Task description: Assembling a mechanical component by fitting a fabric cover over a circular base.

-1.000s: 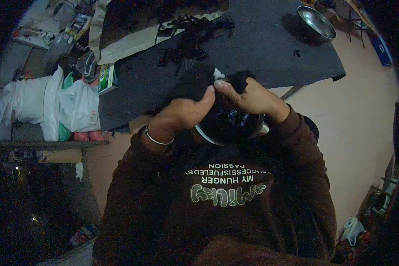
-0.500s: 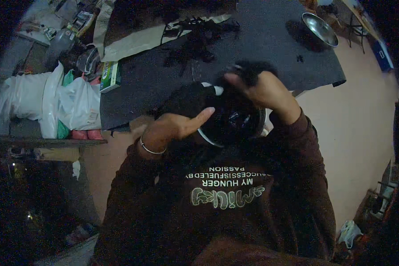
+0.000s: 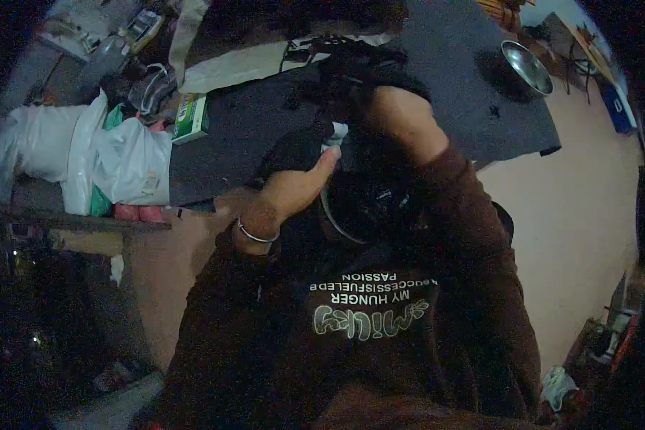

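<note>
My left hand point(image 3: 297, 190), with a bangle at the wrist, is closed round a soft-looking black piece point(image 3: 294, 152). Its thumb presses on a whitish end point(image 3: 337, 132) of that piece. Just to the right and farther out, my right hand point(image 3: 403, 118) is smeared by motion, its fingers hidden among dark material. Under both hands, close to my body, sits a round container with a pale rim point(image 3: 335, 222), filled with shiny black stuff point(image 3: 380, 201). A tangle of black strips point(image 3: 337, 54) lies beyond my hands.
A grey sheet point(image 3: 451, 43) covers the table. On it rest a metal bowl point(image 3: 527, 68) at far right and a green-and-white box point(image 3: 191, 118) at left. White plastic bags point(image 3: 132, 161) stand on the left. A blue box point(image 3: 616, 107) is at the right edge.
My right hand has moved farther out and slightly left, turning its back to view. My left hand has shifted slightly up, its thumb now on the whitish end. The view has shifted slightly.
</note>
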Demonstrator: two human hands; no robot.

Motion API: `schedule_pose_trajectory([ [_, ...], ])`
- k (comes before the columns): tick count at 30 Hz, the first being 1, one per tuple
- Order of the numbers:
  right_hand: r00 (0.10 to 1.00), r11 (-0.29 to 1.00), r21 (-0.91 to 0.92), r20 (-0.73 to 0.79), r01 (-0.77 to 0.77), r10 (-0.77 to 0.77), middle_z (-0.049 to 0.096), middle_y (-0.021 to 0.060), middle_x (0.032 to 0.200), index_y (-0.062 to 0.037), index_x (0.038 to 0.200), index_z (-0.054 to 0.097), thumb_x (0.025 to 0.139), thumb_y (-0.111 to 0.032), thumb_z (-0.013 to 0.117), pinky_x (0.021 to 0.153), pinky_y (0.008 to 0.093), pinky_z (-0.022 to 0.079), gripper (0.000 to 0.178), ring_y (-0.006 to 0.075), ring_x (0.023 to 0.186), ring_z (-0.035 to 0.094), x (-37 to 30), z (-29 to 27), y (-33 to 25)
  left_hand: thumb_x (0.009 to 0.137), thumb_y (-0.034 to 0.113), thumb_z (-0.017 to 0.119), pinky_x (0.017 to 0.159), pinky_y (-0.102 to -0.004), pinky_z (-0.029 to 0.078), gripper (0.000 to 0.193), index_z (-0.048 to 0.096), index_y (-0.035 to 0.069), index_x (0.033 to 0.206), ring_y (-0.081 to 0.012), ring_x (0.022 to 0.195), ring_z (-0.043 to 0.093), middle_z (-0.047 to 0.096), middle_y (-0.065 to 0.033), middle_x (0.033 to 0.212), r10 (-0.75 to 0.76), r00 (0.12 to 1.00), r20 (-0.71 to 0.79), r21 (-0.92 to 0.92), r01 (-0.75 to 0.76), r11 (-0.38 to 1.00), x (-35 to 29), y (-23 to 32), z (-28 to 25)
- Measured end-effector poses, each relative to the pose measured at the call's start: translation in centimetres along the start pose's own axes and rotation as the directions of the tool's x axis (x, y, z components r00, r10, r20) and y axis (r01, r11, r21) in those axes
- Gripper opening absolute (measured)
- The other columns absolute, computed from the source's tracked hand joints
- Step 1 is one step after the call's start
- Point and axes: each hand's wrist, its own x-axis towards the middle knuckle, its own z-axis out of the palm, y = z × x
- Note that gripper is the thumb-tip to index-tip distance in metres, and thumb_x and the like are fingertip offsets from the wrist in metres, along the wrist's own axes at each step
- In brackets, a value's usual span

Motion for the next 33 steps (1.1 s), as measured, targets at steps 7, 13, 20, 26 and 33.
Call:
schedule_pose_trajectory([
  [7, 0.926, 0.926, -0.022, 0.036, -0.376, 0.377, 0.056, 0.0169, 0.071, -0.0054, 0.090, 0.054, 0.080, -0.029, 0.043, 0.056, 0.0357, 0.044, 0.028, 0.0311, 0.067, 0.055, -3.0, -3.3, 0.4, 0.079, 0.040, 0.042, 0.074, -0.0300, 0.042, 0.047, 0.052, -0.002, 0.098, -0.0245, 0.087, 0.053, 0.055, -0.0170, 0.091, -0.174, 0.977, 0.120, -0.167, 0.192, 0.967, 2.0, -4.0, 1.6],
  [13, 0.985, 0.734, 0.656, -0.112, 0.175, -0.134, 0.056, 0.0134, 0.088, -0.0079, 0.097, 0.053, 0.073, -0.012, 0.051, 0.061, 0.0315, 0.044, 0.024, 0.0277, 0.074, 0.056, -5.1, -6.2, -3.7, 0.084, 0.030, 0.038, 0.069, -0.0270, 0.045, 0.036, 0.054, 0.000, 0.095, -0.0148, 0.080, 0.055, 0.057, -0.0090, 0.088, 0.258, 0.881, 0.397, -0.917, 0.372, 0.141, 1.7, -1.4, 1.0],
  [20, 0.957, 0.872, 0.394, -0.114, 0.291, -0.268, 0.055, 0.0128, 0.091, -0.0052, 0.099, 0.051, 0.068, -0.007, 0.056, 0.065, 0.0310, 0.043, 0.031, 0.0272, 0.081, 0.054, -6.1, -6.8, -5.2, 0.082, 0.023, 0.044, 0.063, -0.0287, 0.046, 0.028, 0.053, 0.003, 0.098, -0.0155, 0.071, 0.056, 0.058, -0.0077, 0.085, 0.235, 0.956, 0.173, -0.751, -0.026, 0.660, -0.4, -0.9, 1.2],
  [26, 0.978, 0.850, 0.484, -0.097, 0.209, -0.186, 0.056, 0.0076, 0.081, -0.0030, 0.091, 0.053, 0.072, -0.009, 0.055, 0.061, 0.0268, 0.042, 0.020, 0.0179, 0.070, 0.053, -7.4, -4.7, -5.6, 0.080, 0.020, 0.049, 0.061, -0.0299, 0.044, 0.027, 0.052, 0.002, 0.099, -0.0184, 0.065, 0.055, 0.057, -0.0099, 0.076, 0.512, 0.847, -0.144, 0.110, -0.501, 0.858, -1.6, -1.1, 1.5],
  [33, 0.975, 0.655, 0.737, 0.020, -0.164, 0.222, 0.052, 0.0021, 0.067, -0.0027, 0.081, 0.054, 0.077, -0.015, 0.053, 0.056, 0.0216, 0.038, 0.013, 0.0063, 0.063, 0.046, -6.2, -4.9, -7.6, 0.074, 0.008, 0.050, 0.069, -0.0358, 0.042, 0.018, 0.053, 0.001, 0.091, -0.0256, 0.078, 0.053, 0.054, -0.0144, 0.085, 0.594, 0.711, -0.376, -0.166, -0.682, 0.712, -1.7, -0.7, 1.7],
])
